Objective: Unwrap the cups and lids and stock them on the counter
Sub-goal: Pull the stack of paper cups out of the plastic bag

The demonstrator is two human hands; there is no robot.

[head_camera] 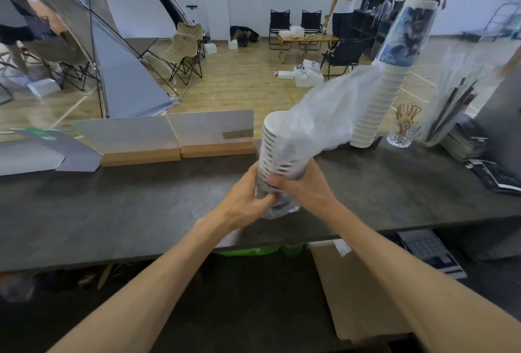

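A stack of white paper cups [272, 144] stands over the dark counter [112, 206], mouths up, its lower part still in a clear plastic sleeve [324, 116]. The loose sleeve billows up and to the right, blurred. My left hand [248, 192] grips the stack low on its left side. My right hand [298, 183] holds the right side, fingers curled round the cups and plastic. A tall stack of upturned cups [386, 79] with a blue printed top cup stands unwrapped at the counter's back right.
Two wood-based sign panels [174, 138] line the counter's far edge. A glass of stirrers [401, 130], a jar of straws [442, 116] and magazines [479, 155] crowd the right end. A cardboard box [355, 290] sits below the counter. A person stands far back.
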